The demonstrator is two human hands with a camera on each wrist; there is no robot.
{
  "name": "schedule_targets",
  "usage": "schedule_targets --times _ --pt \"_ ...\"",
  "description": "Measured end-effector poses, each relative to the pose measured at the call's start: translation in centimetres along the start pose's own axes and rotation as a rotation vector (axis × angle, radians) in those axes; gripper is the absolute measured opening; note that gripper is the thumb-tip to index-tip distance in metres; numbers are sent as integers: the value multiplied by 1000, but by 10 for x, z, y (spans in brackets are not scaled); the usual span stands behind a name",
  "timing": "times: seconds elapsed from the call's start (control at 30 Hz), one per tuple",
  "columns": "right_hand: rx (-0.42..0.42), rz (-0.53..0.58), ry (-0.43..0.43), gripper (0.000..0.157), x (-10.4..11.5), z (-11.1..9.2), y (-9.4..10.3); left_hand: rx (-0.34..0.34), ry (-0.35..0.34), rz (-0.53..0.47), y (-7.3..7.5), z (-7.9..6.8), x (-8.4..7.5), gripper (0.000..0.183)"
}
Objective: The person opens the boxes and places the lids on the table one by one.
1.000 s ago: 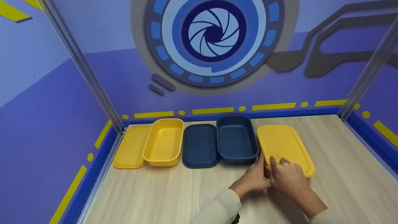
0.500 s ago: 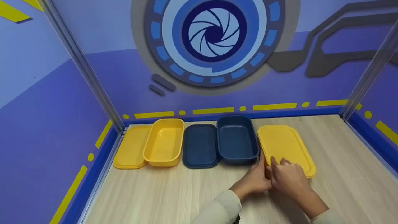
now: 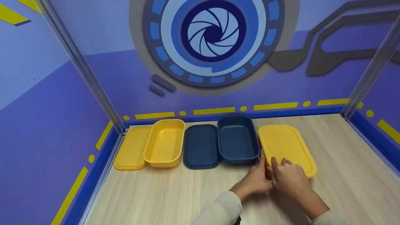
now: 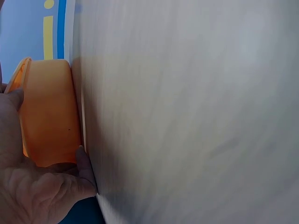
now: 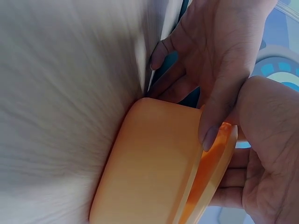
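A yellow lid covers a yellow food container at the table's right. In the right wrist view a wedge-shaped gap shows between the lid and the container's rim. My left hand grips the container's near left corner, thumb at the rim and fingers along the side and near the base. My right hand pinches the lid's near left corner, its fingers curled over the top; its thumb is mostly hidden. The left wrist view shows the container's wall standing on the table.
Left of the hands stand an uncovered dark blue container and a dark blue lid. Farther left are an uncovered yellow container and another yellow lid. A patterned back wall rises behind the row.
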State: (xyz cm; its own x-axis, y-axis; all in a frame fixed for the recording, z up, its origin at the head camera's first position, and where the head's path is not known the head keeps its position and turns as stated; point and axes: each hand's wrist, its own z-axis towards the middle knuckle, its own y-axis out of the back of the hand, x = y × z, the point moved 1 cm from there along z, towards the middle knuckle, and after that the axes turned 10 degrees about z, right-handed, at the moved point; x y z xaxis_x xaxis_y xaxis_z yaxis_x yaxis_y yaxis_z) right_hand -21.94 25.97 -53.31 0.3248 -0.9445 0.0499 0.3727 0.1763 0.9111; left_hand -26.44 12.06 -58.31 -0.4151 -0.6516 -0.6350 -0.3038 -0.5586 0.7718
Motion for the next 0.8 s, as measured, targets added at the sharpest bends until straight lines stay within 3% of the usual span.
schedule_targets --times 0.53,0.8 --pt "-85 31 4 34 -4 -2 3 -24 -44 -36 2 1 0 119" --pt "-135 60 7 32 -8 -1 10 -17 -28 -45 1 0 2 121"
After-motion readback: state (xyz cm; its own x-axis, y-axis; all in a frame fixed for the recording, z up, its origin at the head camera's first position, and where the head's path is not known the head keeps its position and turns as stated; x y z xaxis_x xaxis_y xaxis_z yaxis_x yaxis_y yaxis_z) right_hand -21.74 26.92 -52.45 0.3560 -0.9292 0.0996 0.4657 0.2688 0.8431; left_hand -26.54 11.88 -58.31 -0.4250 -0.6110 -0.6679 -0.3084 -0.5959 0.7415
